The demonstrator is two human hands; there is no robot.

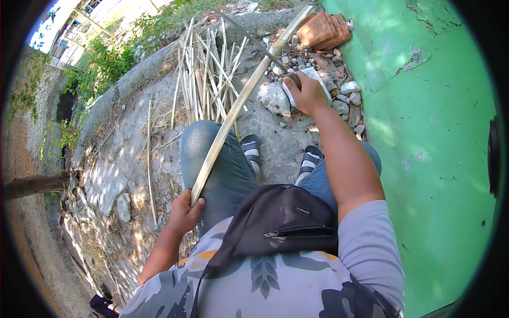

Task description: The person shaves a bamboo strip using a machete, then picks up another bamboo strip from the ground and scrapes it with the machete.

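Note:
My left hand (184,214) is closed round the near end of a long pale bamboo strip (228,124). The strip slants up and away to the right, passing over my left thigh. In my right hand (308,95) is the dark handle of a long-bladed knife (245,35), its blade pointing far left. The blade crosses the strip towards the strip's far end; whether the edge bites into it I cannot tell. Beyond my left knee lies a loose pile of split bamboo strips (204,79).
A single thin strip (151,164) lies left of my leg. Stones (274,98) and rubble are heaped beyond my feet, with stacked orange tiles (324,31) behind. On the right is a cracked green surface (429,159). A black bag (281,222) rests on my lap.

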